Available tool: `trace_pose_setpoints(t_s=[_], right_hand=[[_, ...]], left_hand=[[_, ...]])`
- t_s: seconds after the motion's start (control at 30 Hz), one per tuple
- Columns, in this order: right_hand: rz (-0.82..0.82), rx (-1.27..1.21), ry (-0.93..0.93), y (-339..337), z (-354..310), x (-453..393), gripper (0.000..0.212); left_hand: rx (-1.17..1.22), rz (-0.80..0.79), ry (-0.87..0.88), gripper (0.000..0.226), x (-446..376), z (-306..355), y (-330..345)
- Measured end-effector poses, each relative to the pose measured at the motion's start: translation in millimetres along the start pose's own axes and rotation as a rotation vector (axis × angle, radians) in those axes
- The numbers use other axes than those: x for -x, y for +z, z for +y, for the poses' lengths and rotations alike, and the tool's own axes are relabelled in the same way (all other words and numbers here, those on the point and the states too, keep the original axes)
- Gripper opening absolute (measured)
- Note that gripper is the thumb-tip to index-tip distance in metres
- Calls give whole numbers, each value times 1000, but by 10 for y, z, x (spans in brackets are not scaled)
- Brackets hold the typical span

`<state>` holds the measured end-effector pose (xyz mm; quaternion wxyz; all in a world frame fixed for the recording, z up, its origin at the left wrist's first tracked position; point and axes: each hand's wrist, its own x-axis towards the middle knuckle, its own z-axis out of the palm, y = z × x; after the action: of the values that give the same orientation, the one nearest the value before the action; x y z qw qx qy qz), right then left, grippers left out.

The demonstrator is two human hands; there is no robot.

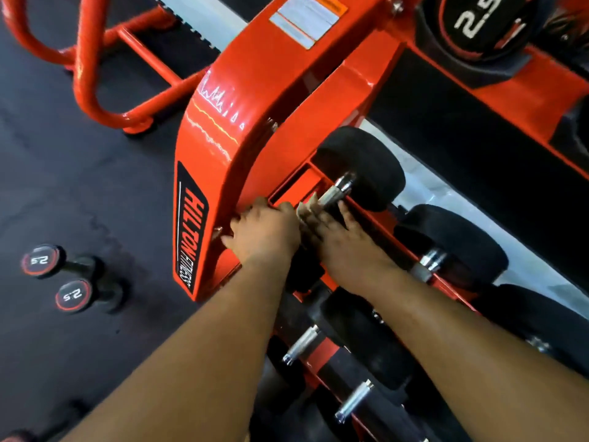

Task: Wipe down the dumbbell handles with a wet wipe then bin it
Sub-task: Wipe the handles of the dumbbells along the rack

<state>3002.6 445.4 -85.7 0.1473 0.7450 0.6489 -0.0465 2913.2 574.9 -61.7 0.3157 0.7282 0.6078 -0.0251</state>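
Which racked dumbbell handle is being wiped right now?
The topmost chrome dumbbell handle at the orange rack's end: both hands meet there with the white wet wipe. The other racked handles lower down show bare.

Orange rack (pixel 255 100) — warning stickers (pixel 307 17), black floor (pixel 79 193), orange tube frame (pixel 86 59)

Even, fairly bright overhead light, glare streaks on the glossy orange rack upright (pixel 220 122), black floor mat (pixel 63 170) nearly featureless, soft motion blur over both hands and the wipe, wide-angle bending of straight rails toward the frame edges.
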Motion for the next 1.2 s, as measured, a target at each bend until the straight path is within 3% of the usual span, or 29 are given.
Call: trace_pose_setpoints(t_s=[0.1,0.23,0.33,0.43,0.53,0.7,0.8,0.9,1.07,1.13,1.2], right_hand=[[-131,220,-124,30,70,-231,65],[-200,142,-204,-75,70,-653,62],[-213,-35,-62,-111,14,-530,64],[-83,87,-105,-35,-7,-230,67],[-124,90,-142,-65,27,-97,70],[-251,181,-254,-227,39,-572,64],[-160,98,-253,-183,49,-680,50],[76,12,-130,11,31,-398,58],[-29,164,-105,141,65,-155,64],[18,134,-144,87,42,-423,58],[-49,78,-216,-28,34,-707,46]], left_hand=[[48,62,60,43,20,-24,74],[97,64,86,43,-1,-31,51],[113,80,102,50,12,-33,48],[128,115,97,45,12,-23,52],[137,105,80,38,18,-21,61],[151,117,76,47,35,-21,63],[163,117,66,40,28,-24,75],[176,129,64,42,28,-27,87],[173,139,58,44,26,-28,87],[177,142,60,44,30,-27,86],[183,147,63,46,38,-24,81]])
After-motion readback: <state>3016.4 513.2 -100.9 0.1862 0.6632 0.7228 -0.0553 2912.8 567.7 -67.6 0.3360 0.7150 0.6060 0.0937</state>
